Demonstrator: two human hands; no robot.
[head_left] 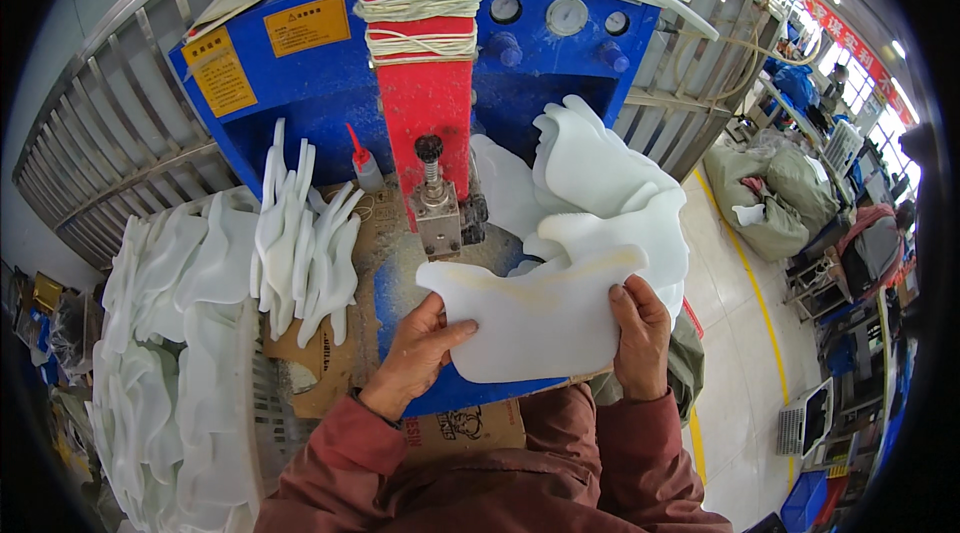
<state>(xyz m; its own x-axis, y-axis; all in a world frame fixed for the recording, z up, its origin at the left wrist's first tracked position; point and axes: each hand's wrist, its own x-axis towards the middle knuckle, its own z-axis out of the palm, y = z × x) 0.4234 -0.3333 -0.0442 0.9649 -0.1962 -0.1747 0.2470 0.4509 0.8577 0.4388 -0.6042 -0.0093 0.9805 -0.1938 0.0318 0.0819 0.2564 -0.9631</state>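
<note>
On the near side of the red metal machine arm (pixel 428 113), the left hand (pixel 412 355) pinches the left edge of a flat white sheet with wavy top edge (pixel 535 328), thumb on its face, while the right hand (pixel 642 338) pinches the right edge between thumb and fingers. The sheet's top edge sits just before the arm's grey metal head (pixel 436 223); whether they touch, I cannot tell. Right of the arm, a pile of curved white sheets (pixel 610 173) crowds the held sheet's right edge. Left of it, a strip of brown cardboard (pixel 371 223) gives a narrow gap before slender wavy white pieces (pixel 285 243), then a heaped white plastic crate (pixel 247 413). Behind the arm stands a blue metal gauge panel (pixel 535 45).
</note>
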